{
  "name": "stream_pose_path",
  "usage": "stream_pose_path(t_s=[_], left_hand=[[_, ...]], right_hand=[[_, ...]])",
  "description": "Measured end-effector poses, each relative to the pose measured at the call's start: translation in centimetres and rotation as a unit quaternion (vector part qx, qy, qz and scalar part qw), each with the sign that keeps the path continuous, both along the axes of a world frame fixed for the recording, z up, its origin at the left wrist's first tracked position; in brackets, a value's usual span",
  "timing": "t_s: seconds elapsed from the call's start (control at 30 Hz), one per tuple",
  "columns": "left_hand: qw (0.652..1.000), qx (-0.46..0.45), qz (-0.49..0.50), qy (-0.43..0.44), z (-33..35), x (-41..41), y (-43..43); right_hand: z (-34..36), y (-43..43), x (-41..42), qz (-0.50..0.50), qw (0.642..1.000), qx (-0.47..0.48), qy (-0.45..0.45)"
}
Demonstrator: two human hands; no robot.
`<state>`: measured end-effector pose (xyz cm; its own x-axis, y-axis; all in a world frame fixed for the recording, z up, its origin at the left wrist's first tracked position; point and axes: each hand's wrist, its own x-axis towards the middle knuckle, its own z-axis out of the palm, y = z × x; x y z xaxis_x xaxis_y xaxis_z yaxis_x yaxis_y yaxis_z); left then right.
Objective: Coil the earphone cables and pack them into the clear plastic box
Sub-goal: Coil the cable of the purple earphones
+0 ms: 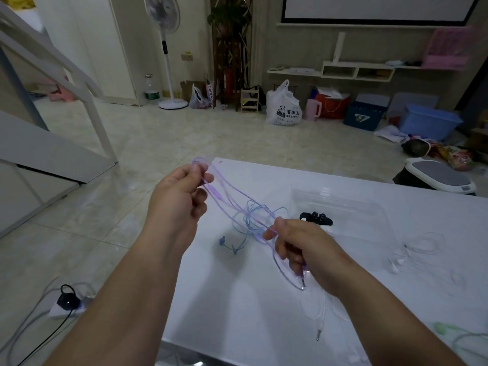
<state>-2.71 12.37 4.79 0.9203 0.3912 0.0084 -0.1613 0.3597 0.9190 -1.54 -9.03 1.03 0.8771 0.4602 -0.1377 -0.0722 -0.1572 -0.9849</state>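
My left hand (182, 188) pinching purple earphone cable (218, 192) at loop end. My right hand (298, 247) gripping it near plug. Strands slung between, above desk (250, 299). Thin, limp, light, likely tangle-prone; best held at loop ends. Clear plastic box (343, 199) just behind.

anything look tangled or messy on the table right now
Yes. The blue earphones lie in a loose tangle on the white table, right under the purple cable that the left hand and right hand hold stretched above. Whether the two cables are snagged together cannot be told.
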Motion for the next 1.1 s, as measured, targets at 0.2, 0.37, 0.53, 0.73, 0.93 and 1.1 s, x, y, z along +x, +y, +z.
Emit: stream_pose_path(t_s=[0.2,0.37,0.53,0.73,0.93,1.1], left_hand=[[0.999,-0.048,-0.003,-0.011,0.3,-0.2,-0.3],[0.998,-0.054,-0.028,-0.022,0.5,-0.3,-0.8],[0.997,-0.058,-0.045,-0.027,0.4,-0.3,-1.1],[0.994,-0.089,-0.055,-0.035,0.3,-0.2,-1.0],[0.995,-0.089,-0.03,-0.026,0.3,-0.1,-0.6],[0.999,-0.006,0.041,0.019,-0.5,0.4,0.2]], right_hand=[[-0.7,0.1,0.0,0.052,0.99,-0.125,-0.048],[-1.0,0.4,-0.1,-0.001,0.987,-0.15,-0.065],[-1.1,0.6,-0.1,-0.07,0.982,-0.15,-0.094],[-1.6,1.1,-0.3,-0.037,0.984,-0.146,-0.092],[-1.4,1.0,-0.2,-0.03,0.983,-0.161,-0.089],[-0.9,0.0,0.3,-0.028,0.966,-0.217,-0.135]])
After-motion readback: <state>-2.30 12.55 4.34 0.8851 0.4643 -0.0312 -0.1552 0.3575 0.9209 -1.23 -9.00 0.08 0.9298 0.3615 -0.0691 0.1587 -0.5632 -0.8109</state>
